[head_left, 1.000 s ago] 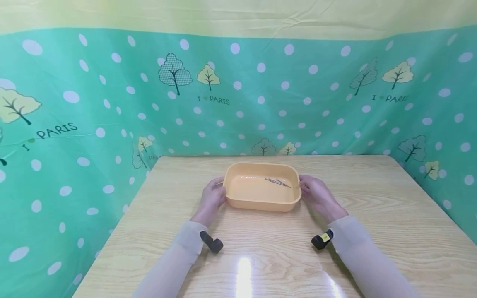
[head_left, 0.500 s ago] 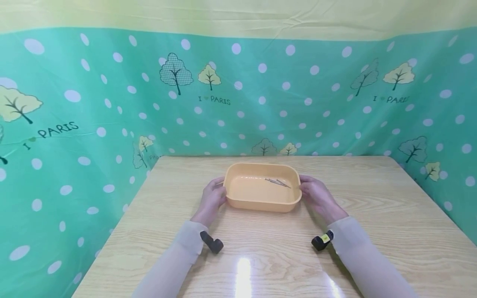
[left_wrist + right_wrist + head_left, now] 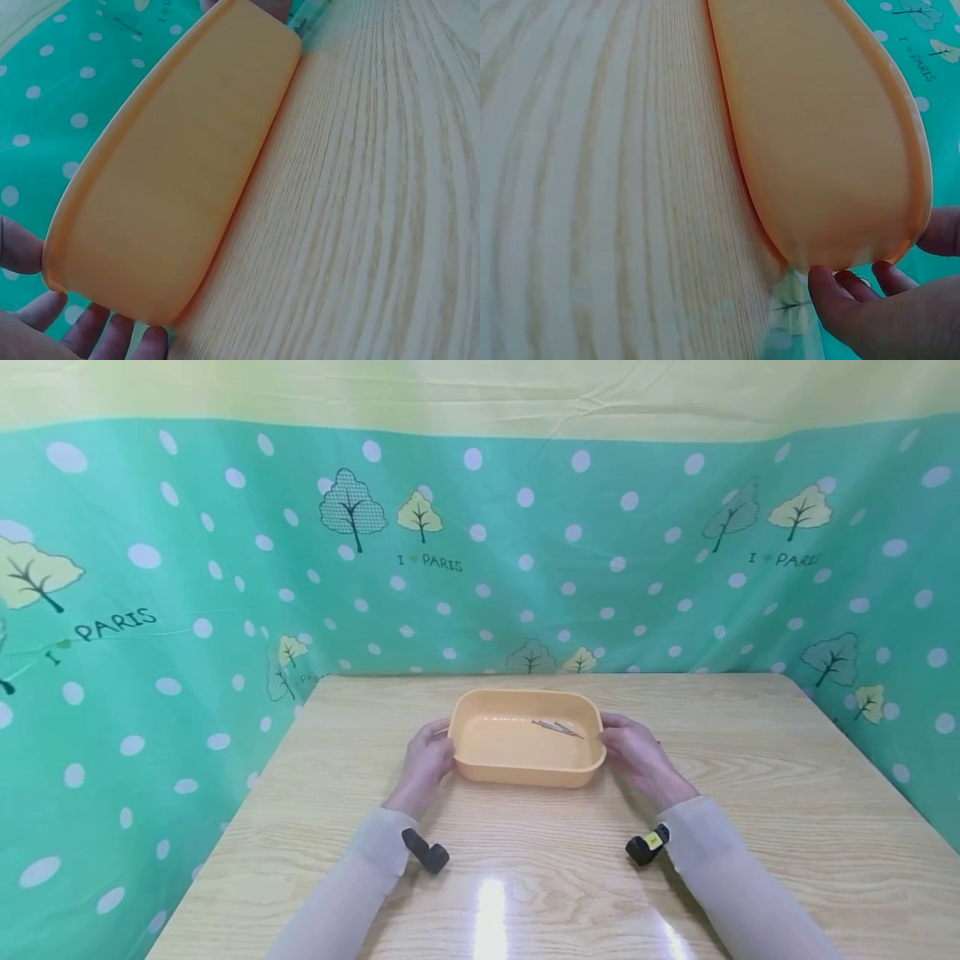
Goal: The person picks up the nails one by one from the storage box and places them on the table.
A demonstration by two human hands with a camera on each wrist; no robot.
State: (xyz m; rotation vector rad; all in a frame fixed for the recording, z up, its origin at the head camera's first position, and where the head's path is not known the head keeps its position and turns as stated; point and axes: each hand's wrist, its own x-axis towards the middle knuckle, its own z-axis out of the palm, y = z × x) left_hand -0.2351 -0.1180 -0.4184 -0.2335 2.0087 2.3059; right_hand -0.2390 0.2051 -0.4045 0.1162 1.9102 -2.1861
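Observation:
A shallow, light-orange plastic tray (image 3: 525, 772) with rounded corners sits on the wooden table in the head view. Several thin metal nails (image 3: 557, 728) lie close together inside it, towards the right. My left hand (image 3: 429, 758) holds the tray's left end; in the left wrist view its thumb is at the rim and its fingertips (image 3: 86, 330) touch the outer wall. At the opposite end, my right hand (image 3: 636, 752) grips the tray likewise, thumb by the rim and curled fingers (image 3: 832, 296) against the end wall. Both wrist views show the tray's long outer side.
The wood-grained table (image 3: 547, 860) reaches back to a green polka-dot curtain (image 3: 525, 568), which also hangs along both sides. A black wrist camera (image 3: 426, 850) is strapped to the left sleeve and another black camera (image 3: 648, 845) to the right one. Bright light reflections show near the front.
Almost nothing differs. Both hands keep their places at the tray's ends, and the tray and nails stay put apart from a very slight shift of the whole view.

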